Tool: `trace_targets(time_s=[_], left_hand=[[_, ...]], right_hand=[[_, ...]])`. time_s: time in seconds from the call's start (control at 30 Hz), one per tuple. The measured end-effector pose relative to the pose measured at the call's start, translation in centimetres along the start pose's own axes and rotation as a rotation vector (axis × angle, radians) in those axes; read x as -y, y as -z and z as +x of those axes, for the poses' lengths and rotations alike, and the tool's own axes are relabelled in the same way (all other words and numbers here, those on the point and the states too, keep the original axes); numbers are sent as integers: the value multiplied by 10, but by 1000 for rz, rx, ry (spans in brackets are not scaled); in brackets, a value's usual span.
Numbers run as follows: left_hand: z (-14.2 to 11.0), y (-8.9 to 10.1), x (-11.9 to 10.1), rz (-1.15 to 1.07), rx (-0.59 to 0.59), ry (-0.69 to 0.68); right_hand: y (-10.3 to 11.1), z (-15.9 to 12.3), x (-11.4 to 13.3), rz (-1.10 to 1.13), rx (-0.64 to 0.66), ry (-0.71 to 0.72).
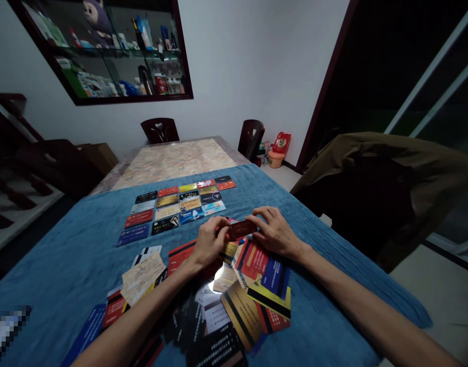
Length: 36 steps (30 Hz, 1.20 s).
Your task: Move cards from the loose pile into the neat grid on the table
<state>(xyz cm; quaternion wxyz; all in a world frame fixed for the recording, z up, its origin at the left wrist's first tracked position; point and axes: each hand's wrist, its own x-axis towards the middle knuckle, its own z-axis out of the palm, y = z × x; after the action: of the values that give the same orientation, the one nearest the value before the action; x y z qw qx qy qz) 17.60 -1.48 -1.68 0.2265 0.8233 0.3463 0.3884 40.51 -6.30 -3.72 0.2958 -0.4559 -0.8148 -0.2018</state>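
Observation:
Between my two hands is a dark red card (242,230), held level just above a heap of loose cards. My left hand (209,239) pinches its left end with thumb and fingers. At the card's right end, my right hand (274,230) grips it the same way. Below them the heap spreads toward me, with a red card (252,259), a blue card (276,276), a gold card (242,312) and a black card (218,351) among several others. Beyond my left hand, several cards lie face up in neat rows, including a blue card (132,234) and a black card (165,225).
A blue cloth (77,244) covers the near part of the table; its far part shows a marbled top (180,155). Dark chairs (160,131) stand behind. At the right is a chair draped with a brown garment (371,148). A pixelated object (6,329) lies at the left edge.

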Motion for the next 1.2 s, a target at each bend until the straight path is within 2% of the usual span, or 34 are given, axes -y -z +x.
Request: trace_targets(time_s=[0.27,0.63,0.9,1.2], left_hand=[[-2,0,-1,132,11,-96],[-8,-4,-1,341,116,-202],[-12,-7,-1,460,130,-278],[-9,-6,-5,491,191,-226]], right_hand=[[1,-1,2,-6,-44,27],[5,0,-1,47,-7,15],[12,1,-4,102,62,37],[13,2,-9,177,153,24]])
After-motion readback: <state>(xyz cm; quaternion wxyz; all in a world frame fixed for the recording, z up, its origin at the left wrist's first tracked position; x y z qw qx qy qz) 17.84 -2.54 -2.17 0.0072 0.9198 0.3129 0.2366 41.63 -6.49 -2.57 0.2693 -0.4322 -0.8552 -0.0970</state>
